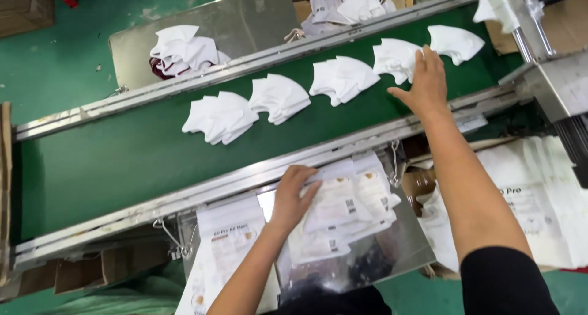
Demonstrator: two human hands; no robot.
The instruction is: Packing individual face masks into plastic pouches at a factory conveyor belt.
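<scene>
Under the left hand (293, 195) lies a fanned stack of white printed pouches (343, 211) on a steel bench (398, 247), its grip flat and open on them. The right hand (424, 82) reaches across the green conveyor belt (110, 162), grip spread open, fingertips touching a pile of white folded masks (395, 59); more such piles trail off to its left. The floor (49, 64) is green.

Stack of white folded masks (397, 59) — upper right of frame, lying flat on the green belt, edges fanned, partly under the right hand's fingers (422, 62). Pile of flat white printed pouches (349, 208) — lower centre, on a steel tray, overlapping and slightly askew, left hand resting on top.
</scene>
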